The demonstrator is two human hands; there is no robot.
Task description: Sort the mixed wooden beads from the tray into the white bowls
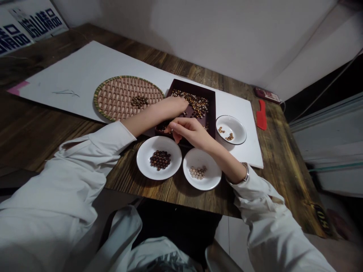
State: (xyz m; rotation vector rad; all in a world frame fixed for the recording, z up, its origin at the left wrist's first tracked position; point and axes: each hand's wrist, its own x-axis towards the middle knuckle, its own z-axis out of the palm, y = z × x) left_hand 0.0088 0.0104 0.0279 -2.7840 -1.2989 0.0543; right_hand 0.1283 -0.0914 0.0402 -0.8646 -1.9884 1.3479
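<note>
A dark maroon box (pixel 212 113) holds many small mixed beads (pixel 198 104) in brown, yellow and pale tones. My left hand (pixel 176 106) reaches over the box, back of the hand up; its fingertips are hidden. Over the box's near side, my right hand (pixel 191 131) has its fingers curled in with thumb and forefinger close together; anything between them is too small to see. Dark brown beads (pixel 160 160) lie in a white bowl (pixel 143 160) below. Beside it, another white bowl (pixel 212 183) contains pale beads (pixel 197 172).
Left of the box, a round woven tray (pixel 110 94) carries olive-brown beads (pixel 139 101). A dark-rimmed white bowl (pixel 239 130) with a few yellow beads stands right. Beneath is a white board (pixel 82 71) on a wooden table (pixel 283 166). A red knife-shaped object (pixel 261 115) lies right.
</note>
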